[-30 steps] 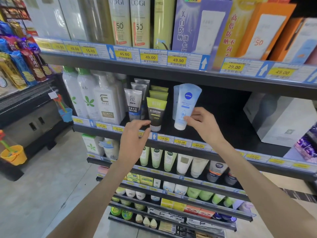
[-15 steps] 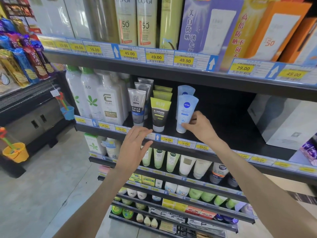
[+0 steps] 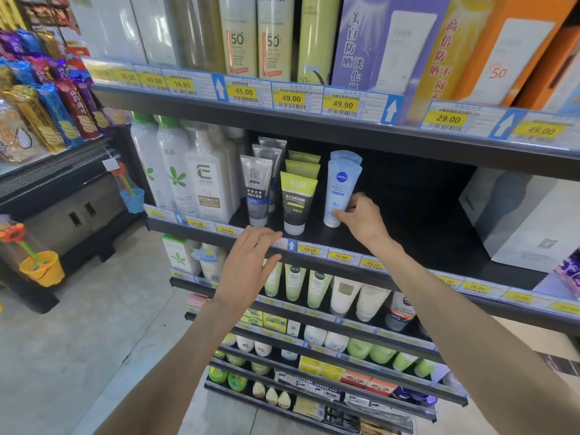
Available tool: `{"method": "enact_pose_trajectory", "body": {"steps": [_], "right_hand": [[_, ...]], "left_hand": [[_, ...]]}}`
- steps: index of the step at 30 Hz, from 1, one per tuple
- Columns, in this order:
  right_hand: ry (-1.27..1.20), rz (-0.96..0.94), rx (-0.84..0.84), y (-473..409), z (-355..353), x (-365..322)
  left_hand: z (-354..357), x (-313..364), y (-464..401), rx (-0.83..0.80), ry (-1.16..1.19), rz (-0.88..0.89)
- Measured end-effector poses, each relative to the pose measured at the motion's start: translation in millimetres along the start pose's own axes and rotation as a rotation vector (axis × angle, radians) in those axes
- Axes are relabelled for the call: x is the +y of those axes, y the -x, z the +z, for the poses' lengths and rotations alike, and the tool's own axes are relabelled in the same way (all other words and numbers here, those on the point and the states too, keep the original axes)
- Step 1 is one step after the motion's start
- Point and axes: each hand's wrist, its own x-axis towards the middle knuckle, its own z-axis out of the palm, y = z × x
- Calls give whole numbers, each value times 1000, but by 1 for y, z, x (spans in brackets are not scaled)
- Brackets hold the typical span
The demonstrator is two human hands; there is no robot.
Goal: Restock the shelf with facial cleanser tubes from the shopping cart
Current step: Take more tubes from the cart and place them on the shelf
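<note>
My right hand (image 3: 361,219) pinches the lower part of a pale blue plastic cleanser tube (image 3: 340,191) with a round dark-blue logo, thumb and fingertips curled against its right side near the white cap. The tube stands cap-down and upright on the black metal shelf (image 3: 408,233), directly in front of a second tube of the same pale blue (image 3: 345,154), whose top shows just behind it.

My left hand (image 3: 249,262) holds nothing: the fingers are straight and together, hovering at the shelf's front edge over the strip of yellow price labels (image 3: 326,254).

Just left of the blue tube stands a row of lime-and-black tubes (image 3: 296,199), and left of those a row of grey tubes marked MEN (image 3: 258,189), all cap-down. Further left are tall white pump bottles with green leaf prints (image 3: 175,171). To the right of my right hand the shelf is bare black up to a large white carton (image 3: 527,215). The shelf below carries pale green and white tubes (image 3: 314,287).
</note>
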Motion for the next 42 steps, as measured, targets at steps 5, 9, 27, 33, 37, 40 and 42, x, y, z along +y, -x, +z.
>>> {"method": "enact_pose_trajectory", "body": {"steps": [5,9,27,33,37,40,42], "right_hand": [[22,27,-35,5,-3,-1],[57,42,-66,14,-11,6],[693,-242,-102,214,-80,46],[763,-88,-155,331,-104,86],[797,19,-178,409,-126,120],[841,103,-169,464,-149,143],[833,163,-160,499,-168,157]], "left_hand": [[-5,5,-2,-39,-24,-29],[-12,9,-3,-97,-69,-46],[-36,132,82,-294,-174,4],[-22,197,155,-437,-80,40],[-4,244,206,-530,1,88],[8,282,234,-586,50,138],[14,311,248,-617,85,183]]}}
